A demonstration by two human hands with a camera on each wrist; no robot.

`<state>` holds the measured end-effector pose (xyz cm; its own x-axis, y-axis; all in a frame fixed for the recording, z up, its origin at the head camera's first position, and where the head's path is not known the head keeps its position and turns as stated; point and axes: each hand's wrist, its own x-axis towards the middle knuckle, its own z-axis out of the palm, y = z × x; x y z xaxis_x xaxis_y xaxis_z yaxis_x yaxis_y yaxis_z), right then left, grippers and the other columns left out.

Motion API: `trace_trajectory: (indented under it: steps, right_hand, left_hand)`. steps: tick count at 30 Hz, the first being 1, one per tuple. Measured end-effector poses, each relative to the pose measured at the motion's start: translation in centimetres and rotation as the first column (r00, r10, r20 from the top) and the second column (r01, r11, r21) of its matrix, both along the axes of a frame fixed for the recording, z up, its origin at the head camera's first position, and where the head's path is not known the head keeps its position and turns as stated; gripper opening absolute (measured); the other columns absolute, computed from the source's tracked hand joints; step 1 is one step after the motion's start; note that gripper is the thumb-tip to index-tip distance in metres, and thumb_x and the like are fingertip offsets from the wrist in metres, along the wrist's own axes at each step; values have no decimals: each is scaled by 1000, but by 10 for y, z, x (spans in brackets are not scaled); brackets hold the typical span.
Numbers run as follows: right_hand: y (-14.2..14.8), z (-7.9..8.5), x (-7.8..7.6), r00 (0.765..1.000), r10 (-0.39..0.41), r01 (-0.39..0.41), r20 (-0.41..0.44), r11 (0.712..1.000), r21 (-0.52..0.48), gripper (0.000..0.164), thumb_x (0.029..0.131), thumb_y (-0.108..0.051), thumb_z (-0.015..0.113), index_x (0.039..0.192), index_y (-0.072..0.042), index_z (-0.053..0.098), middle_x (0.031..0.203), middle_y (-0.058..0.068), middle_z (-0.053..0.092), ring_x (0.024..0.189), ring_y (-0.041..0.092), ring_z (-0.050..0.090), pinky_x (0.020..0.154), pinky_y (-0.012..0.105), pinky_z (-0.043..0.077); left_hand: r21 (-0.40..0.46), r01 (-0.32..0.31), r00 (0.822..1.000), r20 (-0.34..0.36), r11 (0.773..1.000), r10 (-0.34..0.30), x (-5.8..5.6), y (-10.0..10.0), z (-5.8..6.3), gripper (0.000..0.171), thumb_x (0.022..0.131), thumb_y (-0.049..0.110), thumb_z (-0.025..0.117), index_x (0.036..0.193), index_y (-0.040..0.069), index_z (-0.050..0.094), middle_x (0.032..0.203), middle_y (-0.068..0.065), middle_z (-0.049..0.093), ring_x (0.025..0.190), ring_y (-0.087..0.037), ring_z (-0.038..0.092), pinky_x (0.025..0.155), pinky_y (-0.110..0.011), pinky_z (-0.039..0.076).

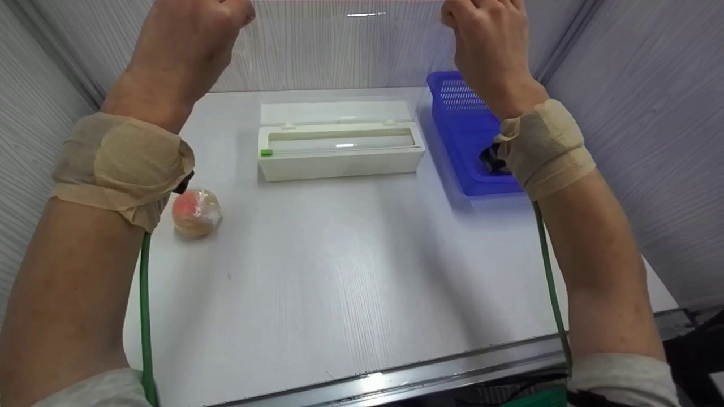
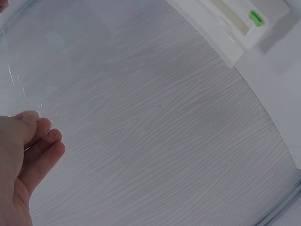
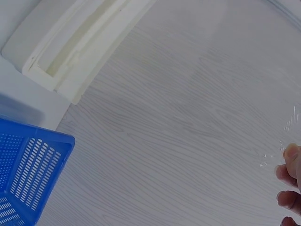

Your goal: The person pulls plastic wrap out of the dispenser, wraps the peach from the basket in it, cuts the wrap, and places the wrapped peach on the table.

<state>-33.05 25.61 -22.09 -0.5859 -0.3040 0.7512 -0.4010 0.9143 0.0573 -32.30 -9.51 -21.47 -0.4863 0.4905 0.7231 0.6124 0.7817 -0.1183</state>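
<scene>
High over the back of the table, my left hand (image 1: 189, 48) and my right hand (image 1: 492, 45) are held wide apart. Between them stretches a sheet of clear cling film (image 1: 365, 14), seen mainly by its glints. In the left wrist view, the left thumb and index finger pinch the film's edge. The right fingertips (image 3: 291, 153) pinch the other side. Below and between the hands stands a white cling film dispenser (image 1: 342, 167), its lid raised, with a green slider (image 1: 266, 152) at its left end. A film roll shows inside.
A round, pinkish and yellow item in clear film (image 1: 196, 213) lies on the white table (image 1: 317, 271) near my left wrist. At the back right, a blue plastic basket (image 1: 452, 141) sits partly under my right forearm. Wood-grain panels (image 1: 639, 113) enclose the sides and back.
</scene>
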Motion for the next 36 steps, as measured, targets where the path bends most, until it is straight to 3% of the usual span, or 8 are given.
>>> trace_trajectory:
  steps: [6,11,16,19,25,28,32,36]
  right_hand:
    - [-1,10,8,999,9,-9,-36,1000,-19,33,104,-27,43,106,-4,67,106,17,68,101,37,60,90,51,45]
    - [3,15,17,991,83,-85,-105,996,-15,40,105,-31,38,105,-5,68,108,17,66,101,37,59,98,48,43]
    - [9,18,29,976,148,-146,-160,989,25,41,106,-34,34,109,-7,65,101,19,67,88,36,58,97,46,42]
    - [12,19,36,971,165,-162,-172,986,27,38,106,-31,37,105,-6,65,98,19,67,87,36,56,95,46,41]
    - [15,14,46,967,200,-193,-158,980,57,33,107,-21,39,102,0,64,102,21,67,105,38,59,110,46,36]
    - [16,8,51,966,210,-199,-148,976,89,33,107,-19,38,102,1,64,98,22,65,99,38,58,96,46,42]
    - [20,-1,66,970,225,-213,-88,968,129,31,107,-17,39,102,3,63,93,22,65,87,37,54,76,48,37]
    - [23,-12,82,948,316,-307,-31,939,157,21,104,-11,47,102,4,61,88,22,66,76,35,56,67,44,42]
  left_hand:
    - [-35,15,998,-66,999,-17,2,-11,6,39,107,19,33,125,-2,61,128,-23,59,122,-39,54,114,-44,38]
    - [-64,37,995,-93,997,-43,4,-19,7,32,105,18,41,123,1,61,126,-22,60,121,-39,53,117,-46,33]
    - [-57,127,978,-157,990,-135,7,-18,8,32,106,14,35,110,-3,62,114,-22,62,106,-39,54,101,-49,43]
    - [-62,119,980,-155,991,-127,11,-17,7,34,106,15,30,111,-3,58,108,-23,60,93,-37,53,85,-50,50]
    - [-69,44,998,-48,997,-47,25,-18,-4,34,106,14,29,114,-7,54,100,-26,57,78,-37,57,65,-49,54]
    - [-67,64,998,1,996,-64,31,-21,-7,32,105,12,32,113,-8,56,103,-26,60,89,-40,60,72,-51,56]
    - [-69,124,992,35,990,-122,43,-29,-10,26,105,9,41,112,-5,61,103,-24,66,95,-39,64,78,-51,56]
    - [-97,184,983,47,978,-180,60,-37,-18,19,102,7,49,113,-2,61,100,-21,68,92,-35,66,75,-47,57]
